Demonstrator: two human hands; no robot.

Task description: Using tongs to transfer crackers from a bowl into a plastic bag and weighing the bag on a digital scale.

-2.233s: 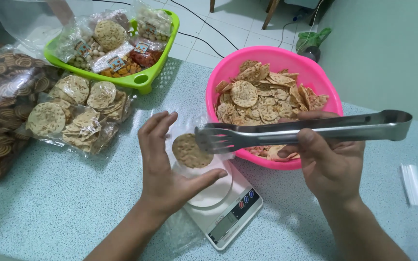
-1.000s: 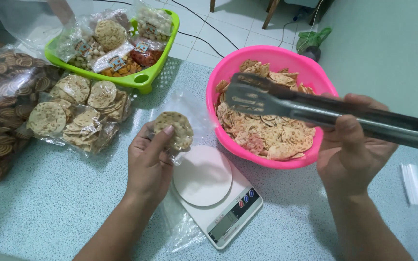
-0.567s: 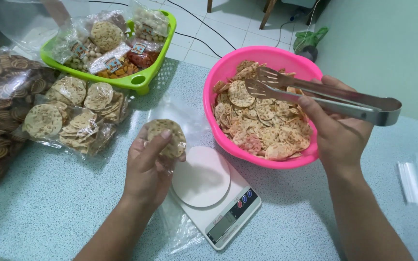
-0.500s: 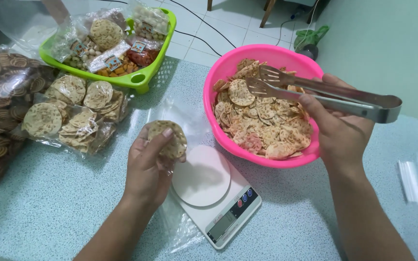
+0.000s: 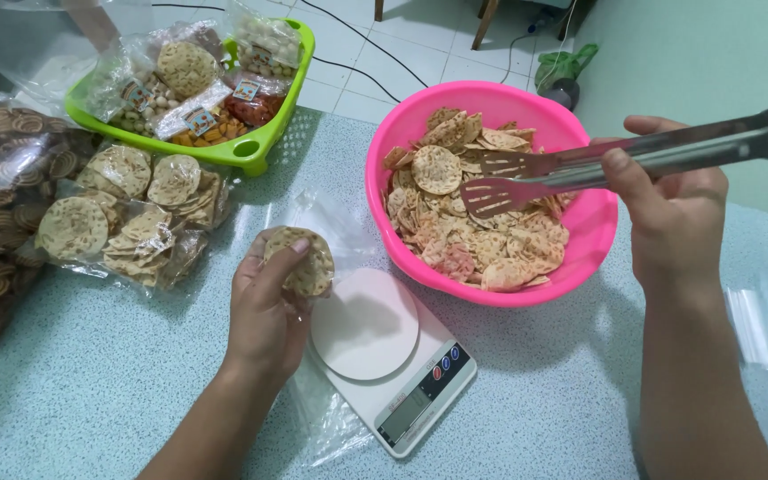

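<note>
**A:** Report the state of both hands.

**B:** The left hand (image 5: 268, 311) grips a clear plastic bag (image 5: 331, 233) with round crackers (image 5: 302, 260) inside, thumb pressed on the top cracker. It holds the bag just beside the white kitchen scale (image 5: 390, 354), not on the platform. The right hand (image 5: 676, 213) is clenched around the handles of metal tongs (image 5: 580, 164). The tong tips stand slightly apart over the pink bowl (image 5: 482, 107); they appear empty, though the angle makes this hard to confirm.

**B:** The bowl is well filled with loose crackers (image 5: 477, 222).

**A:** What is done and what is left?

**B:** By judgement: the bag in hand holds only a small stack, and the scale platform is bare, so this portion looks partly filled and not yet weighed. Sealed packs of crackers (image 5: 126, 218) lie on the table (image 5: 91, 391) to the left, beside a green basket (image 5: 251, 151) of assorted packed snacks. Those packs suggest finished portions. The bowl's contents indicate that much remains to be bagged.
</note>
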